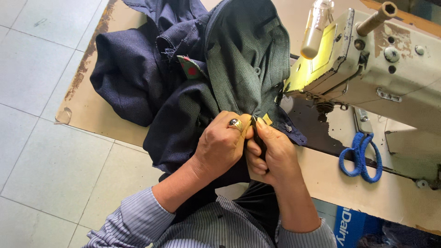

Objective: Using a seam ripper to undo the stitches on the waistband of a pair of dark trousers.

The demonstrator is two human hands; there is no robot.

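- Pinching together, the left hand (223,142) and right hand (271,154) grip a fold of the dark garment (183,105) at the table edge; a slipping grip could lose the fold.
- Beyond, the garment bunches against the sewing machine (386,69), where it may snag.
- Blue-handled scissors (361,158) lie near enough to catch fabric.

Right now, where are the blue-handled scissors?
In the head view, the blue-handled scissors lie on the table at the right, below the sewing machine, apart from both hands.
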